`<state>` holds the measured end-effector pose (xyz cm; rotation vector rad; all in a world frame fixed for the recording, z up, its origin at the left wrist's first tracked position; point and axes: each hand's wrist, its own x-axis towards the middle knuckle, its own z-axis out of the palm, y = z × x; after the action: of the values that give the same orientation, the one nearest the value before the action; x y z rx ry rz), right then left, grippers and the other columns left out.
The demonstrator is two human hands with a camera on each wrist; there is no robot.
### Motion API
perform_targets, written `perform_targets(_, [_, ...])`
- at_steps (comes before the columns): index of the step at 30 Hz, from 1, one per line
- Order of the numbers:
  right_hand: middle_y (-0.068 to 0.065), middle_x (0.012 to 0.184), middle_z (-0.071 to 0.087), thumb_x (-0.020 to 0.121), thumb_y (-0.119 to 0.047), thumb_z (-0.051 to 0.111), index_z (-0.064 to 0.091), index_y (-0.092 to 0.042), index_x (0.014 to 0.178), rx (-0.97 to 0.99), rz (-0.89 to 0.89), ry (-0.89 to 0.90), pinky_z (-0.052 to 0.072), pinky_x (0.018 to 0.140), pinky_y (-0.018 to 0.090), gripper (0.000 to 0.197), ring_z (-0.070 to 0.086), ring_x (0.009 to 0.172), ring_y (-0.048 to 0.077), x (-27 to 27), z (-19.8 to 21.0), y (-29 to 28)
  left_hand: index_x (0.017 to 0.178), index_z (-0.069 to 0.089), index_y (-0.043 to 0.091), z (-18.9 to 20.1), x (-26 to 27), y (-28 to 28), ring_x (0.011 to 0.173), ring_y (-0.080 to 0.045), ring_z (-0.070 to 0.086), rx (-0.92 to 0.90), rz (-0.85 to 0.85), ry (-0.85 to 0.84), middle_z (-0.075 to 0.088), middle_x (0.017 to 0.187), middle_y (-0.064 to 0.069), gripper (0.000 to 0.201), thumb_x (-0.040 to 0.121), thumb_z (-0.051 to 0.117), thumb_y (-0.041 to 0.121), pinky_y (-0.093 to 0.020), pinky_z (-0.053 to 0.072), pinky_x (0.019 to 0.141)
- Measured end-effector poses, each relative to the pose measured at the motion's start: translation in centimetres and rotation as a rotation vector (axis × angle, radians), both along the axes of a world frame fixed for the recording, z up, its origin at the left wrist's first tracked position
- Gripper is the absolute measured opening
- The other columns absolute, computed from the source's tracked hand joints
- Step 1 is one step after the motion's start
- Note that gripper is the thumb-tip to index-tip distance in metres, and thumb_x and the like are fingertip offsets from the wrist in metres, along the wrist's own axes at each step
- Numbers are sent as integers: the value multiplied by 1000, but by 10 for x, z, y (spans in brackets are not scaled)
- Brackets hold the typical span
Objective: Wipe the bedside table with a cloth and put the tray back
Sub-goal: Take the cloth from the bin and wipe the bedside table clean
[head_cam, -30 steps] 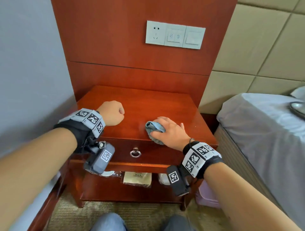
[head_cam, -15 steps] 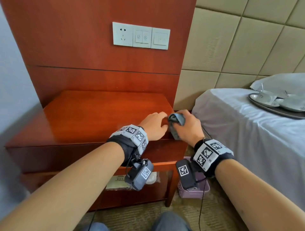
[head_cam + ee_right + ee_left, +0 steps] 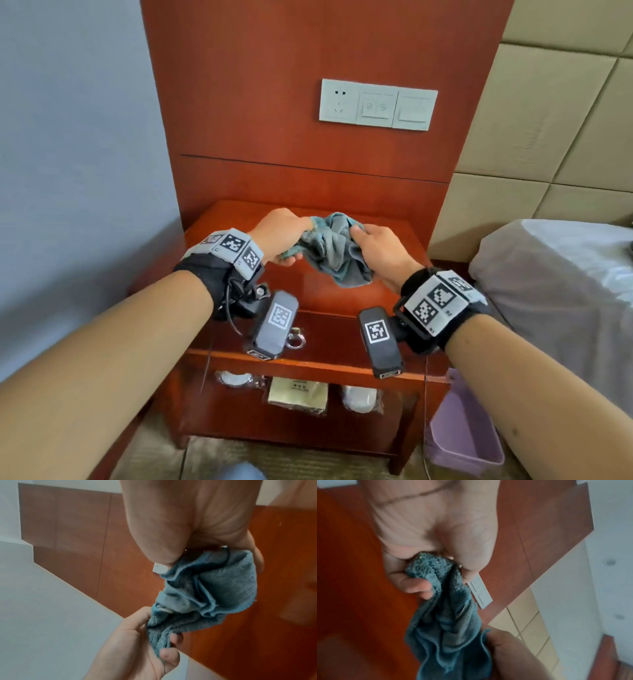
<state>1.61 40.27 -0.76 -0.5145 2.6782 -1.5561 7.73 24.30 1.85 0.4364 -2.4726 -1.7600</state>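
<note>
A crumpled blue-grey cloth hangs between both hands above the red-brown bedside table. My left hand grips the cloth's left end, fingers curled round it; in the left wrist view the cloth bunches out of that fist. My right hand pinches the right end, and the right wrist view shows the cloth gathered under its thumb and fingers. The tray is out of view.
A bed with grey sheet stands right of the table. A drawer with a ring pull is below the top; packets lie on the lower shelf. A lilac bin sits on the floor. A socket panel is on the wall.
The right hand lifted the cloth off the table top, and the left hand came over and took hold of its other end. The cloth is now loosened and stretched between both hands.
</note>
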Motion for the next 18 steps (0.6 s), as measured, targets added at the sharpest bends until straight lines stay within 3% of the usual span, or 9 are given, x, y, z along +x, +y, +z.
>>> perform_targets(2, [10,75,62,98,-25,46,61,5,85,1,45,-7,45,71,38,36,58,76,23,4,-3,-24,88,55,10,-2,7,-32,45,-18,50,-93,78,-7,51,79,-11,16,88,54,26,-19,40,39])
perform_targets(4, [11,75,59,99,-25,47,60,5,81,-18,104,-17,42,68,35,37,55,73,22,11,-5,-51,74,57,7,-1,17,-63,42,-18,49,-197,164,18,54,64,-10,25,87,55,28,-17,37,37])
perform_targets(7, [7,63,50,99,-22,46,47,-9,62,-88,163,-128,34,64,34,39,46,61,20,26,-8,-98,47,43,13,1,36,-105,32,-16,48,-359,342,99,44,36,0,51,90,55,37,-15,34,31])
perform_targets(9, [4,61,47,94,-23,50,44,-13,59,-147,193,-212,36,63,36,37,47,62,22,38,-10,-133,44,35,16,2,49,-131,30,-14,51,-419,451,105,37,26,4,58,91,53,44,-17,39,34])
perform_targets(12, [14,80,57,83,-26,52,60,-3,85,-212,221,-383,50,67,44,24,58,79,29,51,-16,-182,55,50,12,-2,61,-168,47,-21,66,-407,479,98,56,52,-10,50,87,57,50,-32,59,62])
perform_targets(14, [19,98,62,88,-22,52,60,4,109,-226,258,-498,57,69,45,34,63,87,34,62,-20,-208,65,58,12,-6,67,-188,64,-23,64,-389,463,102,56,70,-13,37,78,66,47,-42,59,80])
perform_targets(16, [22,112,64,87,-31,52,60,3,114,-65,237,-389,56,82,48,44,63,102,39,74,-21,-224,78,68,9,-14,73,-198,74,-24,59,-439,381,38,61,79,-13,31,80,69,39,-36,53,78])
perform_targets(18, [18,115,61,89,-35,49,57,0,114,143,174,-131,51,86,42,44,60,107,39,82,-26,-231,92,71,12,-30,74,-204,88,-27,64,-538,263,-35,69,95,-10,25,85,67,35,-34,49,81])
